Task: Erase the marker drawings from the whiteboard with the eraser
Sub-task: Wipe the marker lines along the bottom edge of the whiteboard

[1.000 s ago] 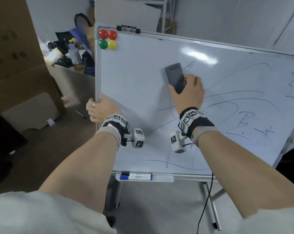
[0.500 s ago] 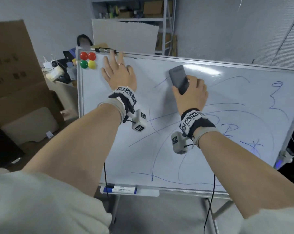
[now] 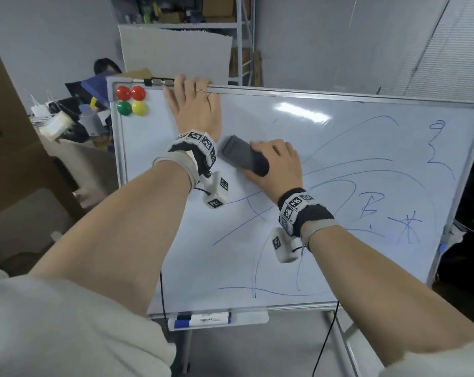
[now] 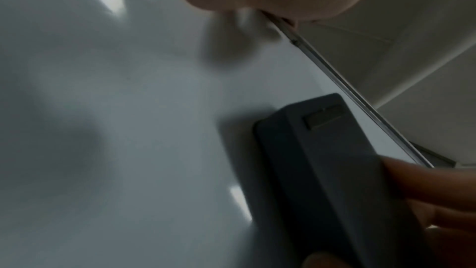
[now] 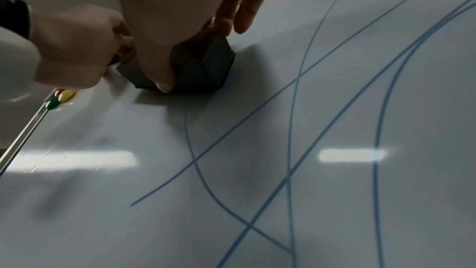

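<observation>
The whiteboard (image 3: 339, 148) stands tilted on its stand, with blue marker lines (image 3: 347, 183) across its middle, right and lower parts. My right hand (image 3: 274, 170) grips a dark grey eraser (image 3: 241, 157) and presses it slantwise on the board, upper middle. The right wrist view shows the eraser (image 5: 203, 68) under my fingers, with blue lines (image 5: 296, 129) just below and right of it. My left hand (image 3: 195, 112) lies on the board's upper left, fingers hooked over the top edge. In the left wrist view the eraser (image 4: 322, 170) sits flat on the white surface (image 4: 128, 109).
Two red, one green and one yellow magnet (image 3: 131, 100) sit in the board's top left corner. A blue marker (image 3: 203, 319) lies in the tray below. Cardboard boxes (image 3: 10, 159) and a cluttered bin (image 3: 75, 118) stand left; shelves (image 3: 192, 20) stand behind.
My left hand went from the board's left edge, across its face, up to the top edge. The eraser swept down and left and turned slantwise; lines in the upper middle are gone.
</observation>
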